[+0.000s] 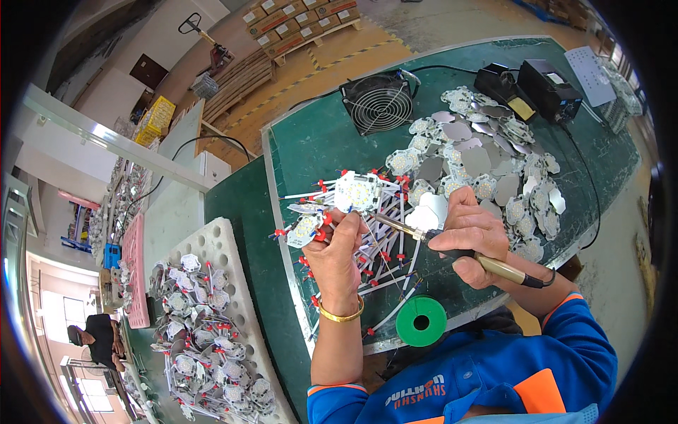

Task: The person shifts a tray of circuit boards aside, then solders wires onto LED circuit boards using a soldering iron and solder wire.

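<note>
My left hand (336, 256) pinches a small round LED board (305, 227) with red and white wires, holding it above the green mat (318, 141). My right hand (474, 240) grips a soldering iron (424, 232) by its tan handle, and the metal tip points left toward the board at my left fingers. Just beyond lies a larger LED board (357, 192) on a bundle of white wires with red ends (381, 240). A gold bangle circles my left wrist.
A heap of blank LED boards (487, 169) covers the mat to the right. A green solder spool (421, 321) sits at the near edge. Behind stand a small fan (380, 103) and a black soldering station (549, 89). A white foam tray (212, 240) with wired boards lies left.
</note>
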Motion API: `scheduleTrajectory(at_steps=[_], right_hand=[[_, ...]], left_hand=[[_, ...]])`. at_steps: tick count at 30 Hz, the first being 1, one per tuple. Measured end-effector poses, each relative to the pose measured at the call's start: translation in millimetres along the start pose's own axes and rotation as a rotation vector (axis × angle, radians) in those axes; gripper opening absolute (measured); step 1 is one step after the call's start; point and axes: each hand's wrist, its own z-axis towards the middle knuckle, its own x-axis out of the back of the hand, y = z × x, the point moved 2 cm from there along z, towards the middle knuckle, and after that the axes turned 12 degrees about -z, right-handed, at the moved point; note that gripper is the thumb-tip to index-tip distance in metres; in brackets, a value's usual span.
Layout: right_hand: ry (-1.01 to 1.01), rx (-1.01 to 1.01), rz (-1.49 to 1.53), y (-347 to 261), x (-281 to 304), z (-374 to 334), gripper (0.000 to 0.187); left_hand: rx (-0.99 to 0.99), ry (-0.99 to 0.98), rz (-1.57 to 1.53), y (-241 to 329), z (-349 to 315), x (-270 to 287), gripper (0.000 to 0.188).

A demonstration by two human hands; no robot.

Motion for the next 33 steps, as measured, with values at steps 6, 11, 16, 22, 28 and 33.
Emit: scheduleTrajectory(at_steps=[6,11,16,22,28,33], right_hand=[[-0.042,-0.018,-0.027,1.0,-1.0,-0.8,0.026],[-0.025,-0.043,-0.015,1.1,-3.1,-2.0,0.027],[-0.024,-0.037,-0.008,1.5,-3.9,-2.1,0.029],[-0.019,0.0,0.007,1.8,-4.4,-3.1,0.029],[-0.012,-0.01,0.004,1.7,-4.3,-1.0,0.027],[-0.041,0.075,-0.091,0.2,-5.2,2.3,0.025]], left_hand=[[0.014,-0.007,0.026,-0.6,-0.8,-1.0,0.008],[0.033,0.043,0.048,3.5,-1.3,-2.0,0.008],[0.023,0.027,0.052,4.0,-2.1,-0.5,0.008],[0.026,0.035,0.053,6.0,-3.6,-1.3,0.009],[0.024,0.059,0.062,5.3,-4.4,-2.3,0.006],[0.022,0.028,0.052,4.6,-2.9,0.7,0.006]])
